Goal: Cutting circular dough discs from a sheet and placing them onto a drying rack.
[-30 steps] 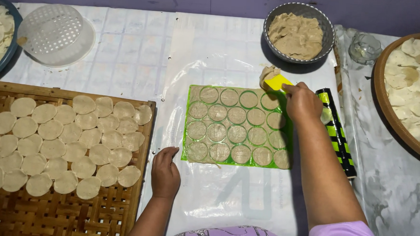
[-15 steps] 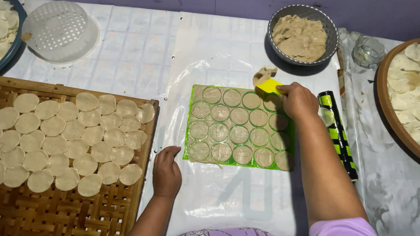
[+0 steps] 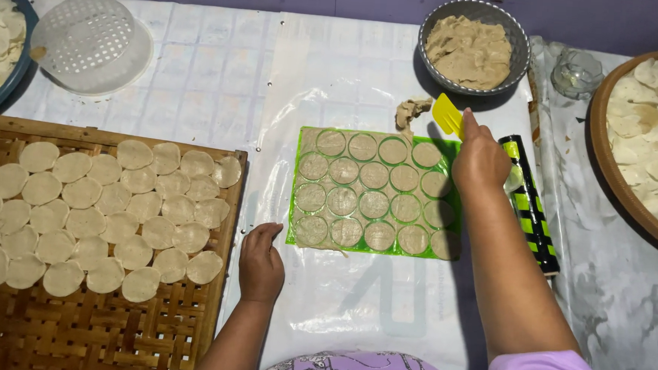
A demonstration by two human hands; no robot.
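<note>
A green mould sheet point(image 3: 297, 237) with round holes filled with pale dough lies on clear plastic in the middle. My right hand point(image 3: 480, 159) grips a yellow scraper point(image 3: 447, 115) at the mould's top right corner, beside a small lump of dough point(image 3: 412, 110). My left hand point(image 3: 260, 260) rests flat on the plastic just left of the mould's lower left corner, fingers apart, holding nothing.
A woven bamboo tray point(image 3: 96, 330) with several dough rounds lies at left. A grey bowl of dough point(image 3: 471, 46) stands at the back. A black and green striped roller point(image 3: 532, 203) lies right of the mould. A white colander point(image 3: 89, 41), a blue bowl point(image 3: 8, 85) and a brown tray of rounds point(image 3: 618, 185) sit around.
My right hand has lifted the yellow scraper a little up and right, off the mould's top edge. My left hand has stayed in place.
</note>
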